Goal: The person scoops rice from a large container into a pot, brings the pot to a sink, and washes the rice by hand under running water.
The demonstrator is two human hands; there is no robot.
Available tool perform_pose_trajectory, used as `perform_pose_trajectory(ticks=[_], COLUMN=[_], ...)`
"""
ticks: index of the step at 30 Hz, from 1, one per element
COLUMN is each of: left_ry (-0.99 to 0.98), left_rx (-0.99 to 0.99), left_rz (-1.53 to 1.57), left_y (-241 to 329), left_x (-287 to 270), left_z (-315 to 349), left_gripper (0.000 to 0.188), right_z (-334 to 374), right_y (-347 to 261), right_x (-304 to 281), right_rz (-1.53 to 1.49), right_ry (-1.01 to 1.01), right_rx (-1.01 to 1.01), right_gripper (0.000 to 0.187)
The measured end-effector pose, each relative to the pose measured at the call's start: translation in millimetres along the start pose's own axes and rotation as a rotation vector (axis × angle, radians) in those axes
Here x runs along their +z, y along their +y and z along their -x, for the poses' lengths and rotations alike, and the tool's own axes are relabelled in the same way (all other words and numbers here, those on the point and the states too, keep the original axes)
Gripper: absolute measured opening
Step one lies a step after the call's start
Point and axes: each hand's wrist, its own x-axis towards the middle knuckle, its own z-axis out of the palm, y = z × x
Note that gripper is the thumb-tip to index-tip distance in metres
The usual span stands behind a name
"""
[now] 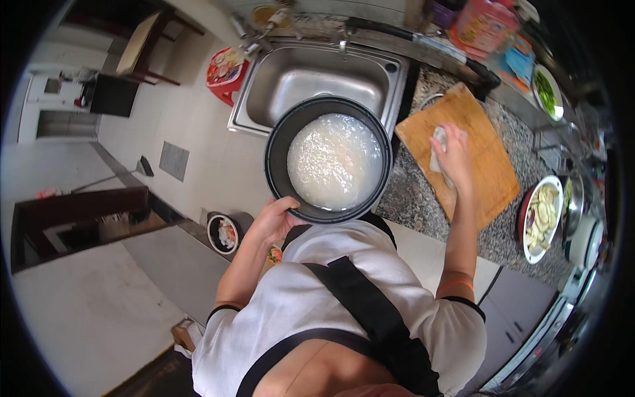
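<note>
My left hand (pixel 276 220) grips the near-left rim of a dark round cooking pot (pixel 280 142), thumb over the edge. Wet white rice in cloudy water (pixel 334 162) fills its lower part. The pot is held in front of my body, overlapping the near edge of the steel sink (pixel 311 79). On the right, my right hand (pixel 454 155) is closed over a pale, crumpled cloth (pixel 437 151), which lies against a wooden cutting board (pixel 493 162). The board rests on the speckled counter. The fingertips of my right hand are partly hidden by the cloth.
A white bowl of cut eggplant pieces (pixel 542 215) stands right of the board. Behind are a plate of green vegetables (pixel 545 91) and a pink package (pixel 485 26). A faucet (pixel 342 43) rises behind the sink. A waste bin (pixel 223 235) stands on the floor at left.
</note>
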Motion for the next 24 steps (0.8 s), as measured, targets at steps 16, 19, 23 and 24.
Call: perform_pose_trajectory(ticks=[16, 19, 23, 24], left_ry=[-0.154, -0.122, -0.139, -0.143], left_rx=[0.067, 0.078, 0.063, 0.049], left_rz=[0.122, 0.079, 0.033, 0.032], left_y=[35, 44, 53, 56], left_x=[-162, -187, -208, -213], left_z=[31, 30, 38, 37], left_gripper=[0.029, 0.029, 0.03, 0.031], right_z=[17, 19, 35, 35], right_y=[-281, -298, -313, -318], right_x=[68, 87, 104, 106], right_rz=[-1.272, -1.248, -1.241, -1.237], right_ry=[-0.648, -0.591, -0.56, -0.575], right_rx=[0.085, 0.083, 0.124, 0.145], right_gripper=[0.07, 0.069, 0.07, 0.07])
